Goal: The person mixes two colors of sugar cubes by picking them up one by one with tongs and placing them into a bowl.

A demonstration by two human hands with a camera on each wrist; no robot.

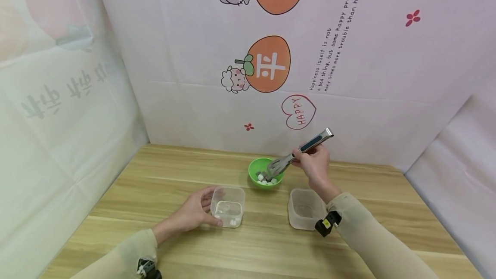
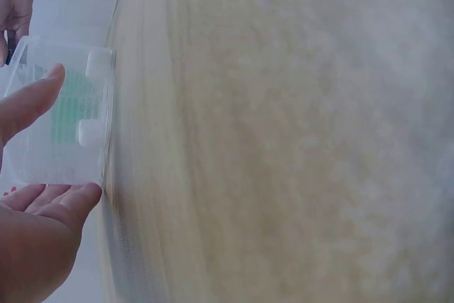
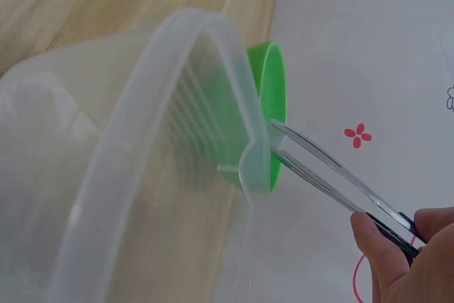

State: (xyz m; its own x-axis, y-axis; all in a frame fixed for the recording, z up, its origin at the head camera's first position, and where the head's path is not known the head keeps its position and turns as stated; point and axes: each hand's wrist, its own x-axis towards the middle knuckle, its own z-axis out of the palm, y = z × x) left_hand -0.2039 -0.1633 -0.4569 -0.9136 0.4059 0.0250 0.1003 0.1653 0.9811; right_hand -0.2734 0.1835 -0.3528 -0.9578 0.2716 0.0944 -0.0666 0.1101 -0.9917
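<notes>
My left hand [image 1: 192,211] holds a clear plastic container [image 1: 239,197] at its left side, thumb at the front and fingers behind. A few small white pieces [image 1: 233,222] lie inside it. Metal tongs [image 1: 286,161] with dark grip inlays are pinched in my right hand [image 1: 317,168]. Their tips reach down into a green bowl [image 1: 254,181], which contains white and grey-brown pieces [image 1: 261,178]. In the right wrist view the tongs' arms [image 3: 333,168] stand slightly apart. Whether a piece is between the tips is hidden there by the bowl's rim.
A second clear plastic container [image 1: 296,218] stands below my right forearm, to the right of the bowl. The wooden table [image 1: 263,249] meets a printed white cloth [image 1: 193,111] behind the bowl. Similar cloth hangs at both sides.
</notes>
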